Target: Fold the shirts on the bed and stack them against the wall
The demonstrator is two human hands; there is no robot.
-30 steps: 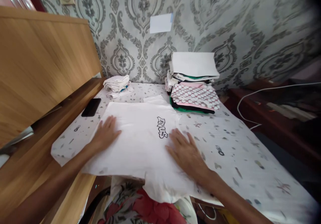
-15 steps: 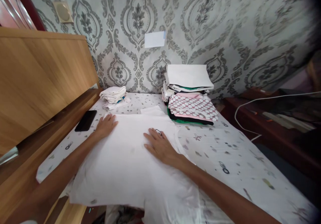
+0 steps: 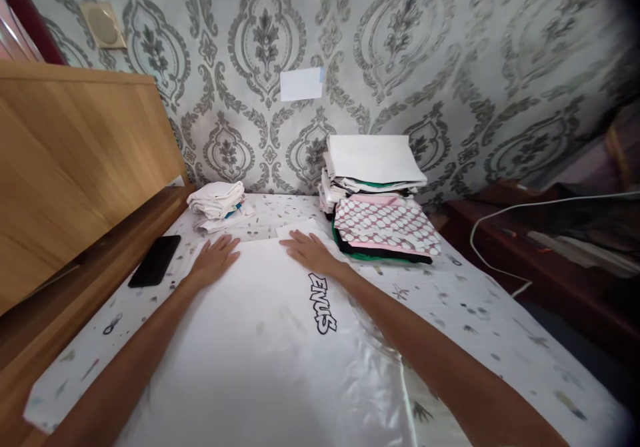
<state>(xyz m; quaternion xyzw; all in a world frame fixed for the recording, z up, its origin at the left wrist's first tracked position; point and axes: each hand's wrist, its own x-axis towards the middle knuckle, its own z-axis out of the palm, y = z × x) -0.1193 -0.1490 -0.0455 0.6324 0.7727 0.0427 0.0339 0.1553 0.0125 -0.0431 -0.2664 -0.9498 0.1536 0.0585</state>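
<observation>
White shirt (image 3: 250,347), near end cut off, left hand (image 3: 215,261), right hand (image 3: 314,253) flat atop, each grip wide

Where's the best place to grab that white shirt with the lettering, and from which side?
Probably the far edge of the white shirt, pinched at two spots, coming from the far side. That edge runs fairly straight and lies flat, and the left hand and right hand rest along it.

Open gap between pile (image 3: 216,200) and stack (image 3: 385,220)
</observation>
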